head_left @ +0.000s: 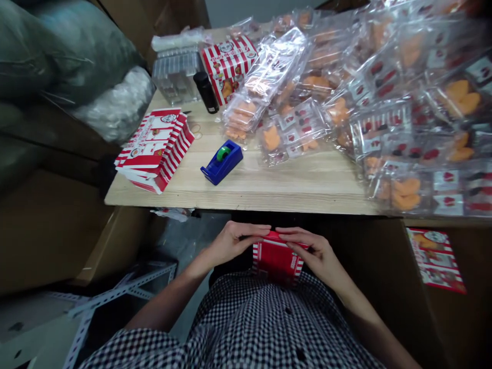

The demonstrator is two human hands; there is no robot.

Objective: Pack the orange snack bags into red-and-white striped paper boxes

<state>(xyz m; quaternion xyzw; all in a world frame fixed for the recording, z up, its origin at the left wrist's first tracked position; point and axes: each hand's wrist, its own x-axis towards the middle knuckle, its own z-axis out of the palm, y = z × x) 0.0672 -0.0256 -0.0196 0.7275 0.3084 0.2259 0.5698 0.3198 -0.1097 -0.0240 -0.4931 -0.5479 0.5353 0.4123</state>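
A small red box with red-and-white striped sides (277, 260) is upright against my checkered shirt, below the table's front edge. My left hand (239, 240) pinches its upper left edge between thumb and fingers. On the upper right edge, my right hand (312, 249) grips the same box, its fingers laid along the top. A blue tape dispenser (225, 166) with a green roll sits on the wooden table ahead. To its left lies a stack of flat red-and-white printed cartons (156, 146).
Many clear bags with orange pieces (406, 193) cover the table's right side. A black bottle (206, 93), a printed box (226, 66) and clear plastic cases (175, 74) stand at the back. A printed card (436, 260) lies on cardboard at the lower right.
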